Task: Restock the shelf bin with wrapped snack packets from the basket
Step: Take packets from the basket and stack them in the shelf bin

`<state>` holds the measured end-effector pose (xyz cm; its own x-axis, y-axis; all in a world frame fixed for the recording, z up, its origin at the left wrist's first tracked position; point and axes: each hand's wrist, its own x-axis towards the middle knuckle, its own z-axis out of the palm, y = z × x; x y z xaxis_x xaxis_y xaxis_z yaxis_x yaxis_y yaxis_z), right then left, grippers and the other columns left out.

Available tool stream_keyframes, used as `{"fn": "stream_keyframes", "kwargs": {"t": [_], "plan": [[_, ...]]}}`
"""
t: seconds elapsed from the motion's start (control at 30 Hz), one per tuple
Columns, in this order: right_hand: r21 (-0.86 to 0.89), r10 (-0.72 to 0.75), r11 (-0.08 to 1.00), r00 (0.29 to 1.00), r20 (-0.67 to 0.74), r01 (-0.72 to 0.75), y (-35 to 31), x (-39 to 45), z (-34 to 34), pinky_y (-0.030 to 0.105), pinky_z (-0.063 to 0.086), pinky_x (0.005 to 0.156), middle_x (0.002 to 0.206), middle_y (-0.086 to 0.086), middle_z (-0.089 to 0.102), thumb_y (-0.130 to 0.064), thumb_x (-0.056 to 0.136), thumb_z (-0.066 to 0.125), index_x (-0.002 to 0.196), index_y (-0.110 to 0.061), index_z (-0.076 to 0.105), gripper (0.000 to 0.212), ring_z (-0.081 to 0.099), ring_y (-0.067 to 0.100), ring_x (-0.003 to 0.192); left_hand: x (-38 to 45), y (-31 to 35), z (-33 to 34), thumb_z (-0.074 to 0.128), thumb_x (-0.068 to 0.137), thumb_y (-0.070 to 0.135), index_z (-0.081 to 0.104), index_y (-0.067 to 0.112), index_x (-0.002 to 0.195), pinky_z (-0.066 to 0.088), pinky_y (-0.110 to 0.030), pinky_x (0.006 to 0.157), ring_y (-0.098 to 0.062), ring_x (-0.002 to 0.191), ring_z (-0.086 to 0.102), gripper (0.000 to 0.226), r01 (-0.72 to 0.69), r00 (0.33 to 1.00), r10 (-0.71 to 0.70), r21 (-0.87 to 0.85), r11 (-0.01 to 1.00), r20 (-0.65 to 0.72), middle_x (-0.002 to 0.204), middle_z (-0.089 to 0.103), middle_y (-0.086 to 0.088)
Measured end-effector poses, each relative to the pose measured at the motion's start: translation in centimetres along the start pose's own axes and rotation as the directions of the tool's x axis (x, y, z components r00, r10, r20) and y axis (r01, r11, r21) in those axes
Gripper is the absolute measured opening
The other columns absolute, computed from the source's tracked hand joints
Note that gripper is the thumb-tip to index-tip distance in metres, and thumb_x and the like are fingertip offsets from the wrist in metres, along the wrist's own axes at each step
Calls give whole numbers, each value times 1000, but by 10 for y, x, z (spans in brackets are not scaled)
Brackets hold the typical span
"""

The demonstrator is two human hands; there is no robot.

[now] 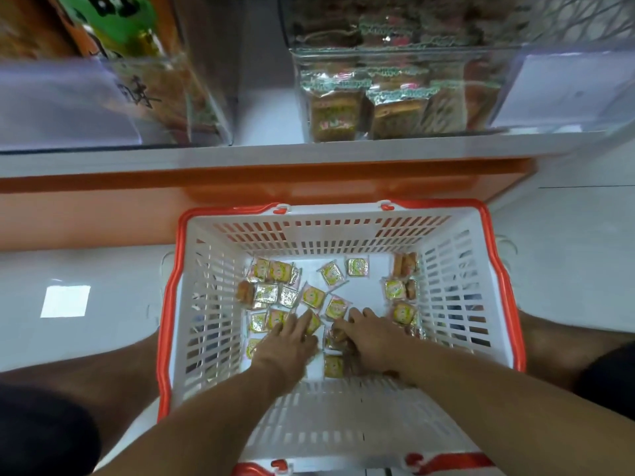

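A white slatted basket [213,304] with an orange rim is seen on the pale floor [103,297], set between the person's knees and against the orange base of the shelf [240,156]. Small wrapped snack packets [312,297] are scattered over the basket bottom, yellow-green printed faces up; the print is too small to be read. Both hands are lowered into the basket. The left hand [292,341] is laid with fingers extended over packets. The right hand [369,334] is curled round a packet near the middle; the grip is partly hidden by the knuckles. On the shelf above, a clear shelf bin [395,97] is seen holding larger wrapped cakes, blurred. To its left a second clear bin [154,97] holds orange packaging with dark characters, unreadable. A pale label card [567,91] at right is cut off
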<state>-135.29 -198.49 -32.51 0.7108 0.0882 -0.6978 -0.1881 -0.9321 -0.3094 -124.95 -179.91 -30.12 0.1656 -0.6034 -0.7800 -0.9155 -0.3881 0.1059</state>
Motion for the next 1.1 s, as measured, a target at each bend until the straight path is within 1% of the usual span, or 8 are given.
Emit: {"fn": "stream_keyframes", "kwargs": {"t": [0.1, 0.2, 0.33, 0.57, 0.77, 0.83, 0.97, 1.1], "plan": [[95, 11, 995, 1000, -17, -9, 5, 1, 0, 36, 36, 68, 130, 8, 42, -22, 78, 67, 143, -30, 35, 72, 44, 30, 114, -1, -2, -4, 60, 97, 15, 29, 18, 159, 26, -49, 124, -37, 155, 10, 69, -32, 999, 32, -83, 996, -4, 170, -13, -12], [263, 26, 965, 1000, -5, -24, 9, 0, -5, 40, 46, 76, 124, 5, 46, -14, 81, 67, 132, -29, 49, 56, 49, 27, 111, -1, -4, -7, 62, 91, 12, 38, 18, 154, 40, -46, 115, -34, 145, 28, 68, -55, 998, 51, -161, 985, -26, 168, 1, -7], [411, 46, 910, 998, 34, -56, 11, -1, -15, 44, 51, 90, 113, 0, 50, -33, 85, 74, 105, -35, 59, 25, 58, 24, 102, -1, -4, -8, 62, 85, 7, 35, 20, 155, 51, -47, 103, -35, 137, 36, 76, -71, 997, 66, -223, 972, -28, 166, 8, -5], [389, 41, 919, 997, 72, -66, 4, -2, -12, 41, 51, 87, 114, 2, 51, -26, 85, 65, 119, -33, 55, 36, 59, 27, 103, 6, -5, 2, 62, 88, 10, 37, 18, 151, 51, -44, 97, -36, 125, 55, 68, -77, 994, 41, -381, 921, -101, 164, 16, -4], [501, 68, 864, 997, -30, -44, 0, -2, -14, 38, 49, 91, 112, 10, 59, -11, 89, 65, 114, -15, 67, 26, 60, 30, 103, 12, -8, -4, 70, 86, 13, 46, 21, 149, 47, -33, 107, -27, 129, 56, 68, 8, 974, -161, -680, 733, -162, 151, 43, 1], [521, 85, 852, 995, -51, -46, 1, -4, -22, 39, 50, 92, 112, 10, 63, -8, 90, 65, 114, -13, 68, 25, 62, 29, 103, 11, -9, -9, 74, 80, 10, 54, 22, 140, 53, -31, 97, -24, 118, 62, 64, 42, 959, -240, -763, 645, -150, 141, 52, 1], [537, 135, 840, 988, -74, -75, 1, -11, -43, 34, 50, 88, 115, 4, 61, -15, 91, 70, 118, -17, 65, 27, 61, 23, 104, 6, -10, -28, 73, 81, -1, 60, 21, 115, 55, -26, 50, -20, 73, 71, 43, 122, 936, -353, -931, 344, -8, 103, 69, -4], [596, 145, 799, 987, -69, -76, 0, -24, -76, 24, 45, 74, 119, 6, 66, -13, 91, 71, 121, -14, 63, 31, 62, 19, 102, -3, -11, -52, 56, 91, -1, 59, 16, 105, 52, -28, 51, -23, 70, 68, 22, 135, 941, -324, -986, 93, 98, 94, 70, -12]]}}
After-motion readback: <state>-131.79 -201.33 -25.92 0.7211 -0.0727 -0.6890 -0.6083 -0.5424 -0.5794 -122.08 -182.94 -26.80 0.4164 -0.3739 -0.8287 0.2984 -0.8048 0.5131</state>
